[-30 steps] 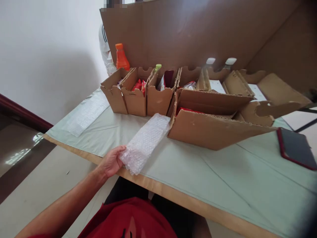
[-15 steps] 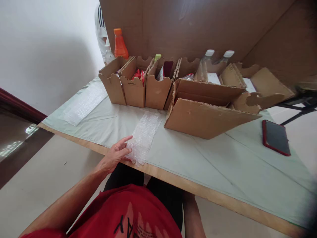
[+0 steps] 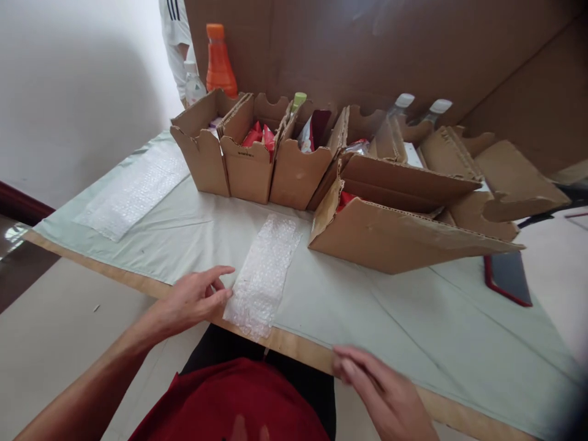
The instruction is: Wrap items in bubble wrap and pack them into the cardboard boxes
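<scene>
A bubble wrap bag (image 3: 263,275) lies flat near the table's front edge. My left hand (image 3: 197,297) is at its left side, fingers apart, with the thumb tip at the edge of the wrap; it grips nothing. Over the front edge of the table, to the right of the wrap, is my right hand (image 3: 381,389), slightly blurred. Its fingers are curled in toward the thumb, and nothing shows in them.
Several cardboard bins (image 3: 248,174) holding small packets stand in a row at the back. A larger cardboard box (image 3: 408,239) sits before them. More bubble wrap (image 3: 138,184) lies left. An orange bottle (image 3: 220,67), a phone (image 3: 509,278) and a person's sleeve (image 3: 176,24) are also visible.
My right hand has risen from below the table into view at the front edge. My left hand has drawn slightly back from over the bubble wrap. The view has shifted.
</scene>
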A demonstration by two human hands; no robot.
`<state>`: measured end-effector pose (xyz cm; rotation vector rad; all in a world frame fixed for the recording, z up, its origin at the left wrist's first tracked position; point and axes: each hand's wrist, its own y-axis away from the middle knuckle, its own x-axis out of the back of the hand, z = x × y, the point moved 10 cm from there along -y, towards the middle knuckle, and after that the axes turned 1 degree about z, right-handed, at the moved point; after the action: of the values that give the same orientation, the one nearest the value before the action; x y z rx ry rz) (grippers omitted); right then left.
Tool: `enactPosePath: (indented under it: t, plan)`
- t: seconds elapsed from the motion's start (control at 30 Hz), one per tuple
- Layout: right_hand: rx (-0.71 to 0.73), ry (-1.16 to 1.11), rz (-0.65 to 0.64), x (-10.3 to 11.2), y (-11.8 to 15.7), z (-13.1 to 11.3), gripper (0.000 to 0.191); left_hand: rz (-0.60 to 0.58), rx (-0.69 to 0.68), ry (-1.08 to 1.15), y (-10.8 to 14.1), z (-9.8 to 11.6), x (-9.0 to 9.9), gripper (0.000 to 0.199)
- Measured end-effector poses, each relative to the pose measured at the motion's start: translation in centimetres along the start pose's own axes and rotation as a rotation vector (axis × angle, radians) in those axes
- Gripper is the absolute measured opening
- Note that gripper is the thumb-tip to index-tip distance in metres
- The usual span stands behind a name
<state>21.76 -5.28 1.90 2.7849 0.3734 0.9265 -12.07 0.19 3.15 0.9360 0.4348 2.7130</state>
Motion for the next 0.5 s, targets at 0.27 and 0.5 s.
enactPosePath:
  t: [0.27, 0.5]
  plan:
    - [0.104, 0.498, 0.164, -3.9, -17.0, -9.8, 0.034, 0.042, -0.084, -0.397, -4.2, 2.0, -1.3, 0.049]
    - [0.140, 0.538, 0.209, -4.5, -17.3, -10.5, 0.042, 0.045, -0.017, -0.467, -4.4, 1.5, -2.7, 0.052]
